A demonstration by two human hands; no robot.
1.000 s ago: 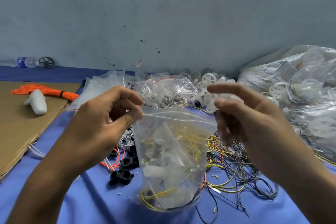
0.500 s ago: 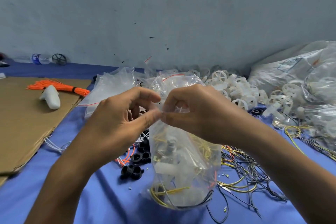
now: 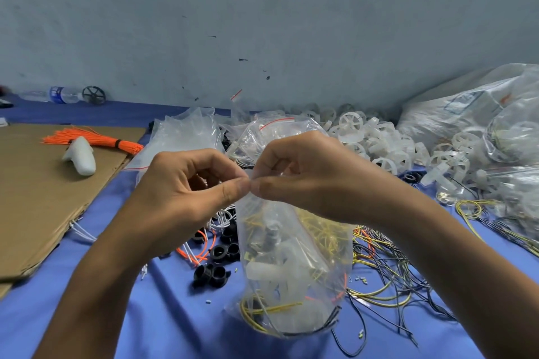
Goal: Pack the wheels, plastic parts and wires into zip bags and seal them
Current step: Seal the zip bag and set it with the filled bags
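Much of the room left of the hands is taken by a cardboard sheet (image 3: 38, 198), its frayed edge giving onto bare blue cloth (image 3: 175, 323) beneath the left forearm. The left hand (image 3: 186, 192), fingers curled, pinches the zip bag (image 3: 291, 271) by its top edge; it hangs just below, stuffed with wires and white parts. The right hand (image 3: 306, 181) pinches the same edge, thumb tips touching; loose wires (image 3: 388, 265) crowd under its forearm.

nothing legible: the label on the bottle (image 3: 62, 94) and the print on the big bag (image 3: 466, 108) are too blurred.
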